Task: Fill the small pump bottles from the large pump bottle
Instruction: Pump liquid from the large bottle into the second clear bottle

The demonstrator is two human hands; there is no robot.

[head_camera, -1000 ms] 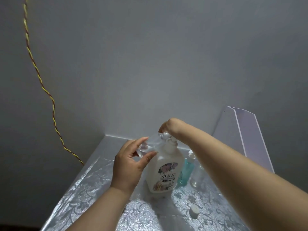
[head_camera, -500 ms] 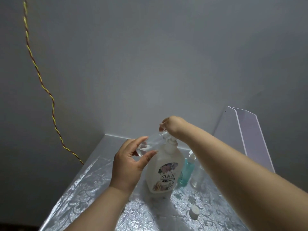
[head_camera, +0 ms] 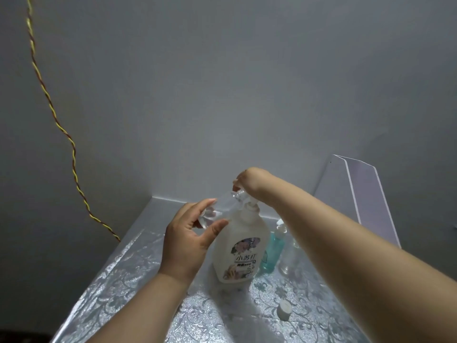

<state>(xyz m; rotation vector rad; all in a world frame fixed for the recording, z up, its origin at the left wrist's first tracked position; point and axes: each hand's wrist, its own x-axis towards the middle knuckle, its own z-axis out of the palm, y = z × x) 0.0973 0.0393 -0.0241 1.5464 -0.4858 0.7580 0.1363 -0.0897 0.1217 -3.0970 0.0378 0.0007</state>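
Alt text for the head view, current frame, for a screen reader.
The left hand holds a small clear bottle tilted, mouth at the spout of the large pump bottle, while the right hand curls over its top. Behind stand a teal bottle and another clear bottle; a white cap lies on the silver floral table.

The left forearm comes in from the near left, and the left hand (head_camera: 190, 241) is raised with thumb and fingers curled round a small clear bottle (head_camera: 218, 211). The right arm stretches from the near right toward the far centre. Its wrist bends down, and the right hand (head_camera: 249, 180) droops with its fingers mostly hidden.
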